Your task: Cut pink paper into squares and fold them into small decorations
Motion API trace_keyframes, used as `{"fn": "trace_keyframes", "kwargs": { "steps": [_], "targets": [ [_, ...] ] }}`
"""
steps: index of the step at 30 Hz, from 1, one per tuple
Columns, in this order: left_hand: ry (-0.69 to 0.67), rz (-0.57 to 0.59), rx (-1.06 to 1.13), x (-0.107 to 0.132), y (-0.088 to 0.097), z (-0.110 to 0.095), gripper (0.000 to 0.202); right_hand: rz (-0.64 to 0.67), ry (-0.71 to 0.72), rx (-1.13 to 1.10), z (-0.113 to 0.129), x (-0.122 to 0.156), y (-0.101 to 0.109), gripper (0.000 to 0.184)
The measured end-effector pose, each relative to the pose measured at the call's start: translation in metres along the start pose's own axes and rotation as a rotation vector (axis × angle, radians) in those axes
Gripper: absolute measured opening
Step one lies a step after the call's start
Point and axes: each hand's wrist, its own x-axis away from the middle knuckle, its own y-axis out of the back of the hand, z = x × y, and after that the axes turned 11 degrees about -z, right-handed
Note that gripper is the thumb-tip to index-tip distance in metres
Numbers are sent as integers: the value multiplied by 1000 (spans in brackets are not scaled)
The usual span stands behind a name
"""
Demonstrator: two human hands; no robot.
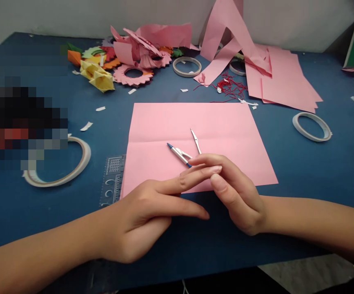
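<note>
Two hands, one pen, one ruler — at least four tape rolls show.

before you a pink paper sheet, creased across, lies flat beneath a slanting silver-and-blue pen and partly hidden metal scissors.

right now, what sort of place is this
Probably a craft workspace, though whether at home or in a classroom I can't tell. Pink paper lies spread on a blue table, with rolls of tape and folded paper shapes around it.
</note>
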Motion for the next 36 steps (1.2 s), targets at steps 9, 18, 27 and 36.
{"fn": "trace_keyframes", "kwargs": {
  "steps": [9, 18, 27, 36],
  "targets": [
    [-9, -2, -27, 3, 0, 2, 52, 9, -38, -37, -1, -1, 1, 23],
    [2, 4, -7, 2, 1, 2, 51, 42, -92, -105, -1, 1, 1, 24],
    [-135, -37, -67, 5, -5, 8, 56, 93, -94, -273, -3, 2, -2, 21],
    [-150, -43, -79, 2, -4, 8, 58, 90, -53, -228, -4, 2, -1, 25]
  ]
}}
